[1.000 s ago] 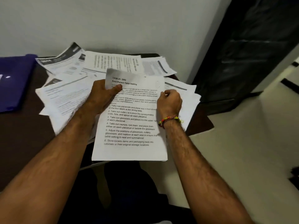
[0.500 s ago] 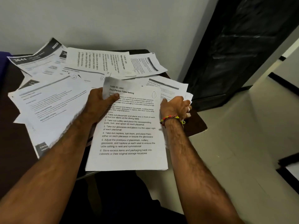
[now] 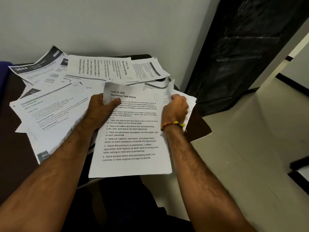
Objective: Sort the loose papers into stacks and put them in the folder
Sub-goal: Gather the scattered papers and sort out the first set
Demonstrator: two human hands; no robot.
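Observation:
My left hand [image 3: 100,111] grips a thin stack of printed sheets [image 3: 132,143] by its upper left corner, thumb on top; the top page reads "Four-Person Table Setting". My right hand [image 3: 177,109] pinches the edge of another sheet [image 3: 168,87] lifted off the pile at the stack's right side. Several loose papers [image 3: 55,108] lie scattered and overlapping on the dark table [image 3: 199,124]. A sliver of the purple folder [image 3: 3,71] shows at the far left edge.
A pale wall stands right behind the table. A black cabinet or door [image 3: 242,47] stands at the right. Light floor tiles [image 3: 242,156] lie beyond the table's right edge. My lap is below the held stack.
The view swung right, so the purple folder slid almost out of frame. My right hand moved off the stack's right edge and lifted another sheet from the pile. The left hand kept its grip.

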